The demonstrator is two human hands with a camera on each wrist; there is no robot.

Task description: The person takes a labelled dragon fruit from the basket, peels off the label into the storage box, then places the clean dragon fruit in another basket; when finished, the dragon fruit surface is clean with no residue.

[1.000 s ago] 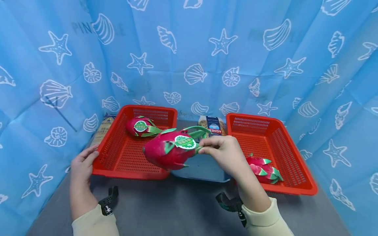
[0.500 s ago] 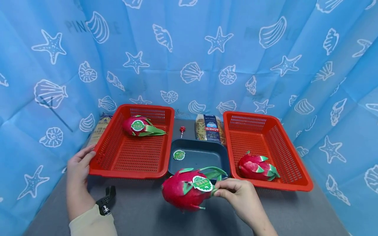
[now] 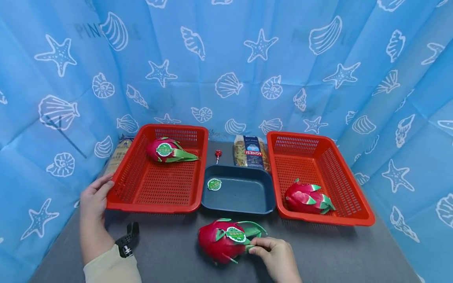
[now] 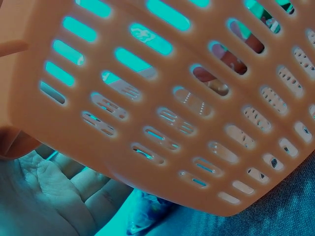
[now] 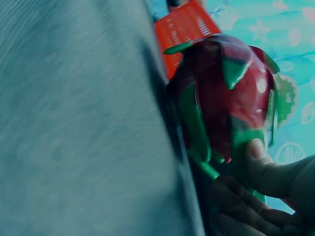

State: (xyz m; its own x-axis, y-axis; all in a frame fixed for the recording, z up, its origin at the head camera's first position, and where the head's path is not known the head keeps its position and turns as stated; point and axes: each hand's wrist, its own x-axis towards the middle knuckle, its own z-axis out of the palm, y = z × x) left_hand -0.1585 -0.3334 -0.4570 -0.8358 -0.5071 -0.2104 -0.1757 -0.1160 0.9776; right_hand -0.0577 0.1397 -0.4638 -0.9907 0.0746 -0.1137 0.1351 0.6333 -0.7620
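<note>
Near the dark tray (image 3: pixel 244 196), the right hand (image 3: pixel 277 257) pinches a dragon fruit (image 3: pixel 220 243).

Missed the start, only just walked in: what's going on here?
A person's right hand pinches a dragon fruit by its leaves, low at the near side of the table; whether it rests there is hard to tell. Their left hand touches the left basket at its rim. A second fruit lies in that basket, a third fruit in the right basket. Between them is a tray with a sticker in it.
</note>
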